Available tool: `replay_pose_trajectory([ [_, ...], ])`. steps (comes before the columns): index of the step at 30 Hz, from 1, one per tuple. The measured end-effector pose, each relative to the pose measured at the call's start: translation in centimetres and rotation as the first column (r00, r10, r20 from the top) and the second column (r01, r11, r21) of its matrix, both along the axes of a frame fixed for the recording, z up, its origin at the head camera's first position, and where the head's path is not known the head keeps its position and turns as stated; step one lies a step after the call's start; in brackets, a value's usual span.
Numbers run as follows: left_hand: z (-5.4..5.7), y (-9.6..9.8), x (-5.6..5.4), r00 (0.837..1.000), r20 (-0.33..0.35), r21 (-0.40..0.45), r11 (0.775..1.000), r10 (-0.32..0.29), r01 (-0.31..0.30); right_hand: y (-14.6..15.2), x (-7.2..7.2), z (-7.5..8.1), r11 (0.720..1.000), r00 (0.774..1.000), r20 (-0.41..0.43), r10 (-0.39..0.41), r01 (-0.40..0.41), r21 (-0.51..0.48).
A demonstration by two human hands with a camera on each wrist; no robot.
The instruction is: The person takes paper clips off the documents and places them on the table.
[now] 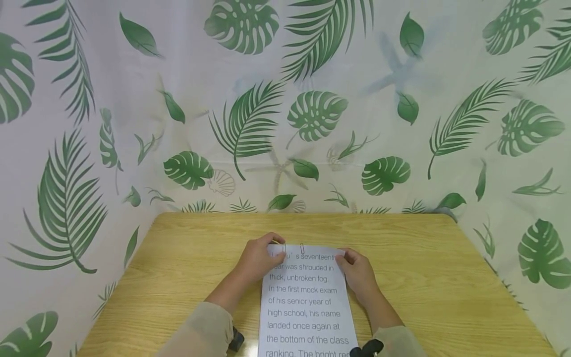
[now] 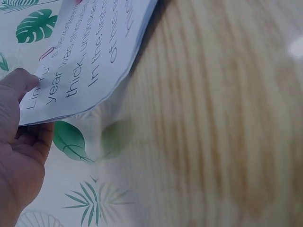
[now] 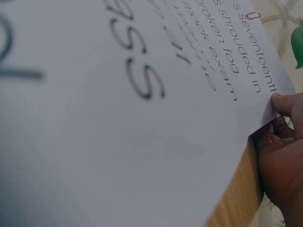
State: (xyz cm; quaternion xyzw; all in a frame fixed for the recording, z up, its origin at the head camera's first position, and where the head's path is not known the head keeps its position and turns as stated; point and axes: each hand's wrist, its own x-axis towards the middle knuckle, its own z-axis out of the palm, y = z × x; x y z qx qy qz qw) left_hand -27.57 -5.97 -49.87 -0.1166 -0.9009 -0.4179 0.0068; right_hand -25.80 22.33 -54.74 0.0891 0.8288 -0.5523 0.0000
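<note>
Printed sheets of paper (image 1: pixel 303 302) with large black English text stand between my two hands, the top edge tilted up over the table. A reddish paper clip (image 1: pixel 302 249) sits on the middle of that top edge and shows too in the right wrist view as a small pink loop (image 3: pixel 253 15). My left hand (image 1: pixel 258 258) pinches the top left corner, thumb on the printed face and fingers behind. Beside its fingertips is a second thin clip-like wire (image 1: pixel 284 247). At the top right corner my right hand (image 1: pixel 359 272) pinches the sheets, thumb in front, other fingers curled behind.
A wood-grain table (image 1: pixel 446 282) spreads under the paper. Behind it and at both sides hangs a white curtain (image 1: pixel 192 99) printed with green leaves. Dark wrist straps (image 1: pixel 236 340) show near the cuffs of light sleeves (image 1: pixel 196 329).
</note>
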Motion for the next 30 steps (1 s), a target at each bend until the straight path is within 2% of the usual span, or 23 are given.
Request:
replay_pose_trajectory([
  [4,-0.4,-0.4,0.0,1.0,-0.02,-0.006,1.0,-0.013,0.013,0.2,-0.1,-0.1,1.0,1.0,-0.001,0.007,-0.007,0.006],
  [7,-0.5,-0.7,-0.1,0.998,-0.045,-0.048,0.998,-0.043,0.041,0.2,-0.1,-0.2,1.0,1.0,0.0,0.02,-0.02,-0.009],
  [9,-0.5,-0.8,-0.2,0.995,-0.064,-0.084,0.994,-0.075,0.07,0.3,-0.1,-0.2,1.0,1.0,0.0,0.024,-0.024,-0.017],
  [15,0.2,-0.8,-0.3,0.985,-0.058,-0.142,0.978,-0.163,0.153,0.3,-0.1,-0.1,1.0,1.0,-0.004,0.017,-0.017,-0.024],
  [18,0.5,-0.8,-0.3,0.981,-0.064,-0.17,0.971,-0.184,0.171,0.3,-0.1,-0.1,1.0,1.0,0.001,0.015,-0.015,-0.019],
  [24,0.9,-0.8,-0.3,0.983,-0.063,-0.2,0.968,-0.17,0.154,0.2,0.1,0.0,1.0,1.0,-0.005,0.021,-0.021,-0.017],
  [30,0.8,-1.4,-0.4,0.99,-0.062,-0.152,0.981,-0.127,0.117,0.3,0.2,0.1,1.0,1.0,0.001,0.022,-0.022,-0.013],
])
